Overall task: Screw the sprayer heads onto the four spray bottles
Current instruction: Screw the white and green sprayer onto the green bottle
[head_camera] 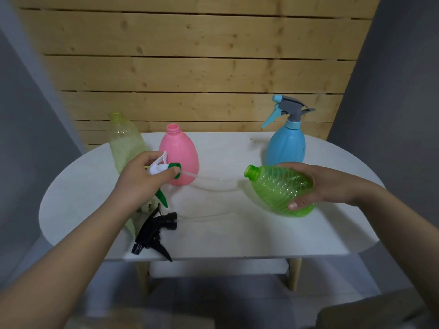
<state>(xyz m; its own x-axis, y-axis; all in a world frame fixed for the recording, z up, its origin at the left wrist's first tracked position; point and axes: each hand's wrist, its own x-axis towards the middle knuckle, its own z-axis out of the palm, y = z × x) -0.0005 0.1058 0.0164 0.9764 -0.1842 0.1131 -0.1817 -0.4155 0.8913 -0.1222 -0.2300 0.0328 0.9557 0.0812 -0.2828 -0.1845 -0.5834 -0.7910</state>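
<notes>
My right hand point(332, 184) holds a bright green ribbed bottle point(278, 188) tilted on its side above the table, its open neck pointing left. A white and green sprayer head point(164, 168) is gripped in my left hand point(140, 179), and its clear dip tube point(213, 180) stretches right toward that neck. A pink bottle point(179, 155) and a pale green bottle point(126, 143) stand open-necked at the back left. At the back right stands a blue bottle point(286, 146) with its blue and grey sprayer head point(286, 110) on. A black sprayer head point(155, 231) lies near the front edge.
The white oval table point(237, 233) stands against a wooden slat wall point(190, 67). A pale green sprayer part point(131, 224) lies partly under my left forearm beside the black head. Grey walls flank both sides.
</notes>
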